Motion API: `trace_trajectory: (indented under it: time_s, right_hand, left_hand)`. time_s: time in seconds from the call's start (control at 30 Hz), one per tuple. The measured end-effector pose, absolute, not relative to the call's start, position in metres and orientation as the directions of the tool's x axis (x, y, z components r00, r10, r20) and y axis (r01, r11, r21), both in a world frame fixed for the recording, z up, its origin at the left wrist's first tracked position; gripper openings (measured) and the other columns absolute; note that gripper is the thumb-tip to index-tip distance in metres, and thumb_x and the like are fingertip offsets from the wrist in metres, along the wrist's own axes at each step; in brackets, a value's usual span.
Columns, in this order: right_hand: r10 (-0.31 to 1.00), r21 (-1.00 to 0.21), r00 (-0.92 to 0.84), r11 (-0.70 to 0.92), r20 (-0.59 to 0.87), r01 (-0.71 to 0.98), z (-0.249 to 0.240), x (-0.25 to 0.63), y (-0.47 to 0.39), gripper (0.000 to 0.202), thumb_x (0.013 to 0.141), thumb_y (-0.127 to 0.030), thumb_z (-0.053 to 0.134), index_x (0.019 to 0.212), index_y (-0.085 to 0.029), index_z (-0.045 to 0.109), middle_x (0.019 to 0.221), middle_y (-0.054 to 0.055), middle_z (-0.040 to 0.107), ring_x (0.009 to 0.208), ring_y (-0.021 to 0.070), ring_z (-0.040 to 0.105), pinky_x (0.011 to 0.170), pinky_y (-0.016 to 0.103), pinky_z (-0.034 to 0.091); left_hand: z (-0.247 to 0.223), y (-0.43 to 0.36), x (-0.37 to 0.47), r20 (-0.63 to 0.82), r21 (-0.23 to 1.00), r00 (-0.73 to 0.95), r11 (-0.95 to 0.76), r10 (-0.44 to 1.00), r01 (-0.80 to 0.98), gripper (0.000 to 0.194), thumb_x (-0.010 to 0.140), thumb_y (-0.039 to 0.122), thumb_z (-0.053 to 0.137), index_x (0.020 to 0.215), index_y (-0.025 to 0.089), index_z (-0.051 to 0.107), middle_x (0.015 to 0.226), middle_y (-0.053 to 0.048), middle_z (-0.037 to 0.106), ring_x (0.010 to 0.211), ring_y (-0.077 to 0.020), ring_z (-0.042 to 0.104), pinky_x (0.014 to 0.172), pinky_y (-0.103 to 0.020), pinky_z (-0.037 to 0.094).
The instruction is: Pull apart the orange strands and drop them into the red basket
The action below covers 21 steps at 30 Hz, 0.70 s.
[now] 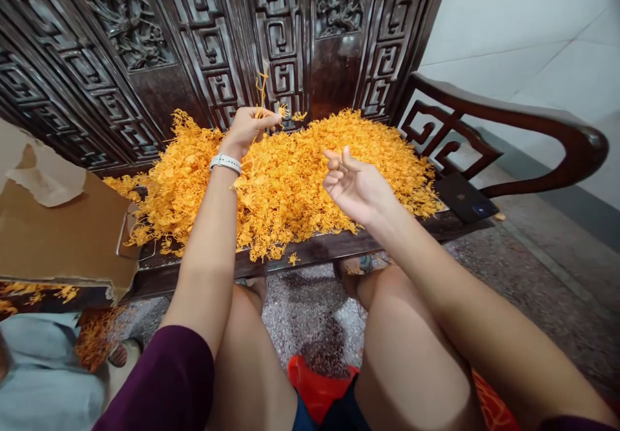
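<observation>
My left hand (pixel 252 127), with a pale band on the wrist, pinches a thin orange branched sprig (pixel 262 88), its stem rising above the fingers and small tufts showing at the fingertips. My right hand (pixel 356 182) hovers to the right, palm partly turned up, with thumb and index finger apart and the other fingers loosely curled. Nothing shows in it. Below both hands a large heap of orange sprigs (pixel 290 185) covers the seat of a dark carved wooden bench (pixel 310 250). The sprigs look like plastic flower parts; I cannot tell exactly.
A torn cardboard box (pixel 48 224) stands at the left, beside a bent metal wire (pixel 121 234). On the bench's right end lies a dark flat device (pixel 465 198) near the curved armrest (pixel 547 121). Another person's clothed leg (pixel 43 366) is at lower left. Something red (pixel 317 386) lies between my legs.
</observation>
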State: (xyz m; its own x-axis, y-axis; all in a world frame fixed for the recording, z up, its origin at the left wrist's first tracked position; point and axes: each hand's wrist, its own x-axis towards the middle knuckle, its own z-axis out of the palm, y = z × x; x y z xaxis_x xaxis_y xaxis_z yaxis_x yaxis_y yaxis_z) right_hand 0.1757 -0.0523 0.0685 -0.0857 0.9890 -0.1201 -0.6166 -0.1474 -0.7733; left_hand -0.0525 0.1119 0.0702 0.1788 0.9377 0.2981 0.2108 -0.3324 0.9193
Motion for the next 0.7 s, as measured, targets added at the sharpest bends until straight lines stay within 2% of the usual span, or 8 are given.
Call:
trace_trajectory:
  time_s: [0.07,0.2,0.37,0.43,0.5,0.57,0.63,0.7]
  right_hand:
    - [0.989,-0.779,-0.066,-0.144,-0.131,-0.610,0.062,0.179,-0.045,0.006,0.099,-0.022,0.068,0.098,-0.016,0.067,0.069,-0.004,0.047,0.054,0.0070,0.036,0.050,0.021,0.037]
    - [0.999,-0.875,-0.018,-0.033,-0.028,-0.483,0.055,0.170,-0.044,0.005,0.098,-0.021,0.069,0.096,-0.017,0.067,0.069,-0.004,0.049,0.052,0.0062,0.036,0.047,0.021,0.031]
    - [0.998,-0.920,0.005,-0.056,-0.063,-0.389,0.050,0.165,-0.042,0.024,0.094,-0.038,0.076,0.094,-0.023,0.058,0.076,-0.005,0.055,0.052,0.0061,0.042,0.049,0.022,0.035]
    - [0.999,-0.932,-0.002,-0.049,-0.052,-0.360,0.048,0.168,-0.039,0.028,0.094,-0.042,0.076,0.092,-0.024,0.056,0.076,-0.005,0.056,0.052,0.0061,0.043,0.049,0.023,0.035]
    - [0.999,-0.952,-0.035,-0.009,0.002,-0.306,0.046,0.172,-0.035,0.027,0.096,-0.040,0.073,0.087,-0.023,0.055,0.073,-0.004,0.055,0.051,0.0061,0.040,0.049,0.023,0.033]
    - [0.995,-0.966,-0.073,0.045,0.065,-0.253,0.046,0.175,-0.036,0.026,0.098,-0.036,0.069,0.082,-0.022,0.056,0.068,-0.005,0.053,0.050,0.0063,0.038,0.049,0.024,0.030]
    - [0.980,-0.977,-0.141,0.116,0.143,-0.180,0.047,0.173,-0.044,0.023,0.098,-0.030,0.068,0.080,-0.021,0.058,0.066,-0.004,0.054,0.052,0.0070,0.040,0.050,0.024,0.031]
    - [0.898,-0.978,-0.387,0.199,0.209,-0.067,0.047,0.165,-0.062,0.019,0.096,-0.023,0.069,0.078,-0.020,0.063,0.068,-0.004,0.059,0.058,0.0079,0.049,0.056,0.024,0.038]
  left_hand:
    - [0.072,0.110,-0.049,0.289,0.927,0.225,-0.331,0.930,0.176,0.024,0.078,0.034,0.081,0.068,0.021,0.063,0.061,0.001,0.056,0.047,-0.0065,0.032,0.050,-0.029,0.032]
    - [0.075,0.108,-0.036,0.281,0.923,0.408,-0.361,0.869,0.132,0.029,0.074,0.031,0.086,0.063,0.018,0.063,0.056,0.003,0.046,0.046,-0.0048,0.032,0.047,-0.027,0.025]
    - [0.085,0.099,-0.023,0.189,0.888,0.750,-0.437,0.633,0.145,0.034,0.072,0.045,0.093,0.070,0.015,0.075,0.052,0.003,0.045,0.046,-0.0050,0.037,0.049,-0.027,0.026]
    - [0.089,0.095,-0.017,0.142,0.874,0.820,-0.460,0.555,0.160,0.038,0.073,0.048,0.093,0.071,0.015,0.076,0.052,0.002,0.047,0.046,-0.0052,0.038,0.050,-0.027,0.027]
    - [0.091,0.093,-0.009,0.160,0.860,0.824,-0.487,0.544,0.154,0.038,0.073,0.047,0.094,0.070,0.014,0.075,0.053,0.002,0.049,0.046,-0.0054,0.039,0.050,-0.027,0.028]
    - [0.090,0.094,0.001,0.257,0.844,0.769,-0.524,0.586,0.117,0.036,0.072,0.040,0.095,0.069,0.013,0.072,0.055,0.001,0.051,0.050,-0.0063,0.041,0.052,-0.027,0.030]
    - [0.087,0.100,0.009,0.398,0.828,0.638,-0.558,0.660,0.061,0.034,0.073,0.035,0.095,0.069,0.013,0.068,0.061,0.000,0.053,0.056,-0.0082,0.047,0.055,-0.026,0.034]
    - [0.082,0.111,0.011,0.507,0.832,0.419,-0.555,0.753,-0.009,0.034,0.080,0.036,0.091,0.074,0.014,0.065,0.065,0.000,0.051,0.062,-0.0100,0.053,0.057,-0.024,0.035]
